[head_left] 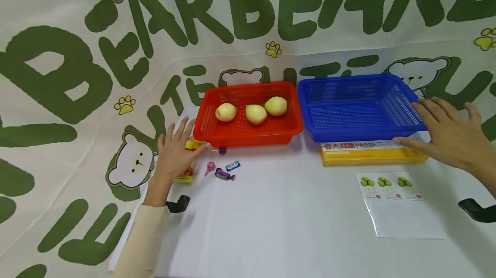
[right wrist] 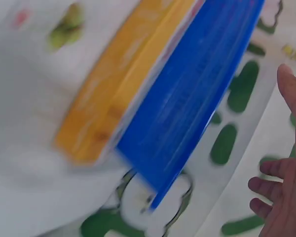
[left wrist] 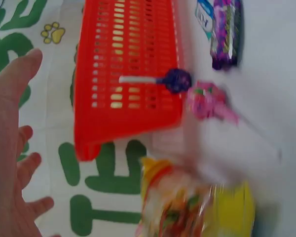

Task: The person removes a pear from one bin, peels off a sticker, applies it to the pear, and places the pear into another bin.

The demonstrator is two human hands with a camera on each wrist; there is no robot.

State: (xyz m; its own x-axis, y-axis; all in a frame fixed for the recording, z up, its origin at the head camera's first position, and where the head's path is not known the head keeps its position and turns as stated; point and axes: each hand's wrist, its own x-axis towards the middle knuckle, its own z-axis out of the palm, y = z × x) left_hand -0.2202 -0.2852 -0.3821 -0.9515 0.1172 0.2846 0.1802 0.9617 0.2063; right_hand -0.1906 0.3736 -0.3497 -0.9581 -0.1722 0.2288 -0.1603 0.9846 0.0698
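Observation:
My left hand [head_left: 176, 153], fingers spread, hovers over a yellow food packet [head_left: 185, 177] left of the red basket [head_left: 248, 139]. Three pale yellow-green fruits [head_left: 256, 114] lie in that basket. Over at the right, my right hand [head_left: 457, 136] is spread beside the right end of the blue basket [head_left: 360, 134], overlapping its corner in the head view. Below this basket lies a yellow pasta box [head_left: 372, 156]. In the right wrist view the right hand [right wrist: 286, 177] appears apart from the blue basket [right wrist: 182, 94], with nothing in its fingers.
Near the red basket lie a pink lollipop [head_left: 210, 166], a dark purple lollipop [head_left: 222, 150], a purple-wrapped candy [head_left: 223, 174] and a small blue packet [head_left: 233, 166]. A sheet with fruit pictures [head_left: 403, 217] lies at the right front. Printed cloth [head_left: 248, 63] hangs behind.

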